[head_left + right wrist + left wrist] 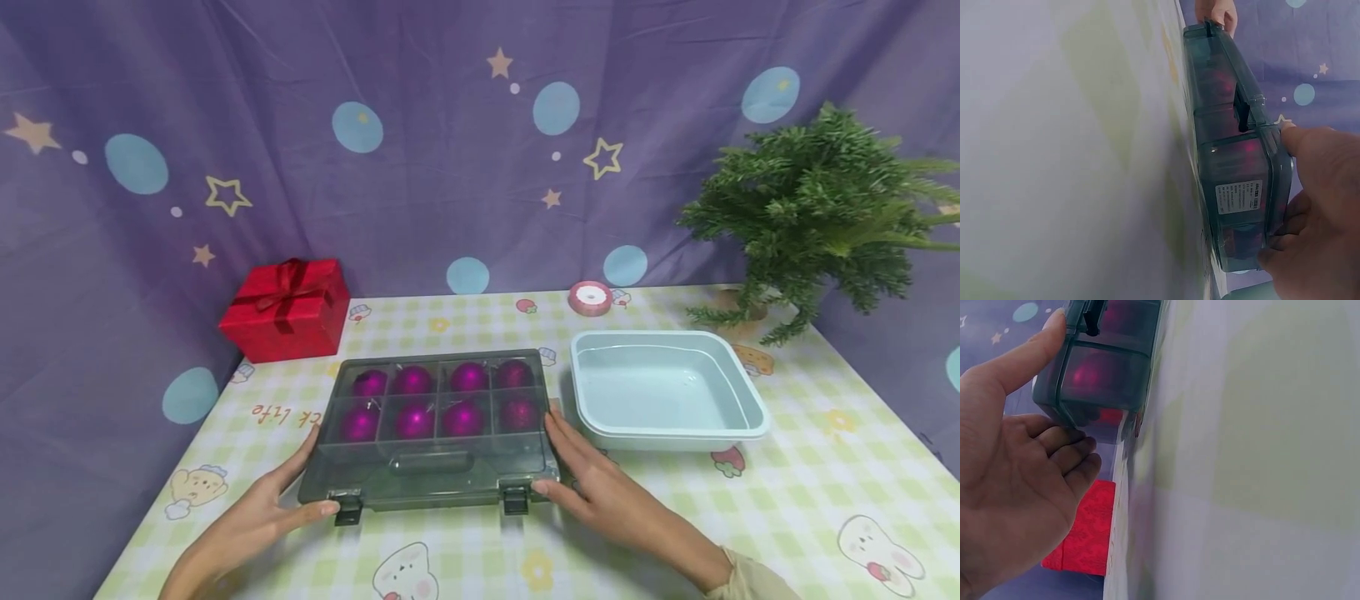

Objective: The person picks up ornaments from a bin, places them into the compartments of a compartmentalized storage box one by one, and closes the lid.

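A grey-green see-through plastic case with its lid down lies on the table. Several shiny purple baubles sit in its compartments. Two dark latches stick out from the front edge. My left hand holds the case's left front corner, thumb by the left latch and fingers along the side. Opposite it, my right hand grips the right end, its thumb near the right latch. In the right wrist view, a white label shows on the side wall of the case.
Right of the case stands a pale blue plastic tray. Behind it are a ribbon roll and a small artificial Christmas tree. A red gift box sits at the back left. A purple curtain hangs behind the table.
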Tool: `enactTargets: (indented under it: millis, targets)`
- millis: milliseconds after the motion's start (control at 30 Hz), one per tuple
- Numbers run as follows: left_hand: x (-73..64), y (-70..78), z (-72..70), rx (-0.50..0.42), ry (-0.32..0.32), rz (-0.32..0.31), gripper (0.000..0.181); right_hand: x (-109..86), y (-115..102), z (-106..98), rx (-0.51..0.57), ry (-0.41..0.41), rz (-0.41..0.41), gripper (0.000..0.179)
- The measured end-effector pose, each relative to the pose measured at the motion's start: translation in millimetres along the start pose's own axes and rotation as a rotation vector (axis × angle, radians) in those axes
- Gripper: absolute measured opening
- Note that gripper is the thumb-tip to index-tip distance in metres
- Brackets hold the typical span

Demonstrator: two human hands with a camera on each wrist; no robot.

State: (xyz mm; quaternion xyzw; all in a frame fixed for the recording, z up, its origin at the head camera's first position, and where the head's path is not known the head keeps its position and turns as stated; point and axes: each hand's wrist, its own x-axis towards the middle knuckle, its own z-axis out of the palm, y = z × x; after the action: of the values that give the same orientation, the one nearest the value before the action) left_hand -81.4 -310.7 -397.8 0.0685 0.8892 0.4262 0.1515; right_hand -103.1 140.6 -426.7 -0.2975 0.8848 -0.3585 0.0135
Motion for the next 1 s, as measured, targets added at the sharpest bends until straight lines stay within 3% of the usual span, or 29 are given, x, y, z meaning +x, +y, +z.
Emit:
enactTargets:
  millis: [267, 433, 600, 800, 1000]
  targets:
    - [-1.6, -1.8, 1.8, 0.006, 0.02, 0.039, 0.098, 0.5, -3.2, -1.2, -0.046, -0.015, 0.005, 0.082]
    - [-0.2, -0.6, 2.0, -0.042, -0.009, -0.022, 0.099, 1.5, -5.0, -1.4, -0.089, -0.018, 0.009, 0.082]
    - [0.4, 0.7, 1.3, -0.083, -0.054, -0.078, 0.1, 2.0, -5.8, -0.6, -0.199, -0.005, -0.027, 0.08]
    - [0.4, 1.5, 1.2, -0.067, -0.067, -0.082, 0.105, 0.2, -8.3, -1.2, -0.23, -0.032, -0.006, 0.097]
    - [0.5, 0.6, 5.3, -0.002, -0.026, -0.054, 0.127, 1.7, -9.4, 1.2, -0.304, -0.01, -0.041, 0.118]
